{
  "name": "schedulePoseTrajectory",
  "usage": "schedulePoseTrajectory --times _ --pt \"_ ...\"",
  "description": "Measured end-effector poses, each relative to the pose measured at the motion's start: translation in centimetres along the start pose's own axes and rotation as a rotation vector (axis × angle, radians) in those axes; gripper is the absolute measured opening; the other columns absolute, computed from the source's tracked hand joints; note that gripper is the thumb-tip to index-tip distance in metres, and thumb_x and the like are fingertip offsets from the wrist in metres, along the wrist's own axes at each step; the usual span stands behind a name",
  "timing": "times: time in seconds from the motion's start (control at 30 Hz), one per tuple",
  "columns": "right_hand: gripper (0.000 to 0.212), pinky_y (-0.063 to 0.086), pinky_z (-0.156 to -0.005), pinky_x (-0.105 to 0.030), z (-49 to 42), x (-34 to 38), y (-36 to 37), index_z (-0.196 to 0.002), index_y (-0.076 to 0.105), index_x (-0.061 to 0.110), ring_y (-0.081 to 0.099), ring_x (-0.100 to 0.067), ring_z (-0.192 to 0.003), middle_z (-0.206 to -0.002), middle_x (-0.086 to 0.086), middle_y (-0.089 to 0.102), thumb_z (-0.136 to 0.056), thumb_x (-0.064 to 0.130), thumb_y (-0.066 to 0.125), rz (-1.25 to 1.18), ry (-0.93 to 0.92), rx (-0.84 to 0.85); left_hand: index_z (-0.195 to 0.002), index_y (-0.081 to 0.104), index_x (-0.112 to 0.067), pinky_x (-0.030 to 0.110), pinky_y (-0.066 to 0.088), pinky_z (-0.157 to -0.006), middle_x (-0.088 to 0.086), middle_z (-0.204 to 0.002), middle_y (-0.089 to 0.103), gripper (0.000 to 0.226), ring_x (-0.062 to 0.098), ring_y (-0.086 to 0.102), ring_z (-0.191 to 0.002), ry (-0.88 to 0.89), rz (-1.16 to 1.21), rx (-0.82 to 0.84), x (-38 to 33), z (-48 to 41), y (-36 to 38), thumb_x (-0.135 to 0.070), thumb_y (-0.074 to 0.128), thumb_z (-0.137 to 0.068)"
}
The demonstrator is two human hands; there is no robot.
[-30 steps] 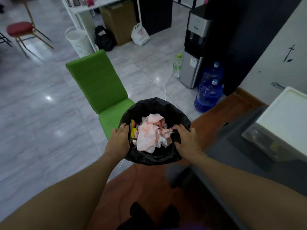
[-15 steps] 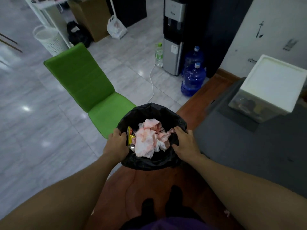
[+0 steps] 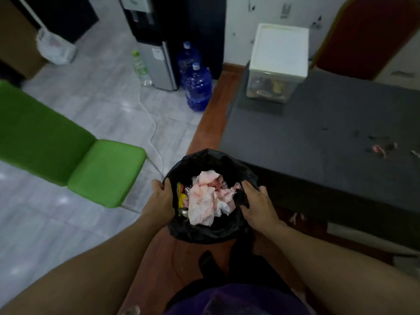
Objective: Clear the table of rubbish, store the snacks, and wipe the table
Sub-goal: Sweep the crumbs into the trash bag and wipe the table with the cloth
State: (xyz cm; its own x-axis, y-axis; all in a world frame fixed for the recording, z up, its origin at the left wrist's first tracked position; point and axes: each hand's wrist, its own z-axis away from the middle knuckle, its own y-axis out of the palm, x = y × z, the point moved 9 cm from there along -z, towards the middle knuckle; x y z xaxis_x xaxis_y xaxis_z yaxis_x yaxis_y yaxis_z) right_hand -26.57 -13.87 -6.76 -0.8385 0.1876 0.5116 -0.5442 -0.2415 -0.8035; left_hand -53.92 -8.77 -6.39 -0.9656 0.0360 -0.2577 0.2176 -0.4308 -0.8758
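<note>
Now both hands grip the black rubbish bag (image 3: 204, 233) at lower centre: left hand (image 3: 161, 202) clasps its left rim, right hand (image 3: 258, 206) bunches the right rim; crumpled pink tissues (image 3: 205, 198) fill it, beside the grey table (image 3: 318, 137).

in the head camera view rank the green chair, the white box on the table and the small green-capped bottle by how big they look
1. Green chair, largest, though it is also nearer the camera.
2. White box.
3. Bottle, smallest.
</note>
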Motion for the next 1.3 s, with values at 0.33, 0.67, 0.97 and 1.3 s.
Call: schedulePoseTrajectory --times 0.33,0.67,0.97,1.3 --pt "0.072 0.035 -0.110 -0.032 8.1 -10.6 -2.1 -0.154 0.030 0.012 0.035 -0.029 -0.131 -0.155 -0.003 0.040 -0.091 0.009 0.063 -0.049 0.287 -0.125 -0.148 0.013 -0.001 0.047 0.051 -0.082 0.027 -0.124 0.038 0.095 0.046 0.051 -0.104 0.261 -0.032 0.222 -11.6 -2.8 5.1 -0.003 0.066 -0.070" --pt "0.078 0.029 -0.113 -0.027 12.6 -19.6 -3.4 -0.158 0.023 0.017 0.032 -0.026 -0.133 -0.160 0.004 0.031 -0.090 0.010 0.061 -0.049 0.432 -0.130 -0.151 -0.005 0.003 0.035 0.041 -0.093 0.028 -0.148 0.023 0.102 0.042 0.044 -0.127 0.216 -0.161 0.398 -20.9 -2.6 9.1 -0.017 0.069 -0.083" --pt "0.080 0.036 -0.111 -0.029 13.0 -23.7 -3.9 -0.158 0.023 0.020 0.035 -0.024 -0.127 -0.161 0.007 0.031 -0.088 0.002 0.058 -0.061 0.408 -0.084 -0.103 0.021 -0.011 0.037 0.047 -0.069 0.016 -0.097 0.055 0.048 0.035 0.060 -0.089 0.187 -0.132 0.477 -23.5 -3.0 12.1 -0.013 0.061 -0.078" --pt "0.083 0.045 -0.103 -0.032 12.5 -26.9 -4.7 -0.156 0.025 0.022 0.036 -0.019 -0.116 -0.159 0.011 0.033 -0.084 -0.006 0.053 -0.039 0.320 -0.046 -0.103 0.018 -0.010 0.037 0.042 -0.071 0.019 -0.096 0.049 0.035 0.033 0.052 -0.087 0.052 -0.150 0.514 -24.4 -2.6 15.8 -0.008 0.050 -0.090"
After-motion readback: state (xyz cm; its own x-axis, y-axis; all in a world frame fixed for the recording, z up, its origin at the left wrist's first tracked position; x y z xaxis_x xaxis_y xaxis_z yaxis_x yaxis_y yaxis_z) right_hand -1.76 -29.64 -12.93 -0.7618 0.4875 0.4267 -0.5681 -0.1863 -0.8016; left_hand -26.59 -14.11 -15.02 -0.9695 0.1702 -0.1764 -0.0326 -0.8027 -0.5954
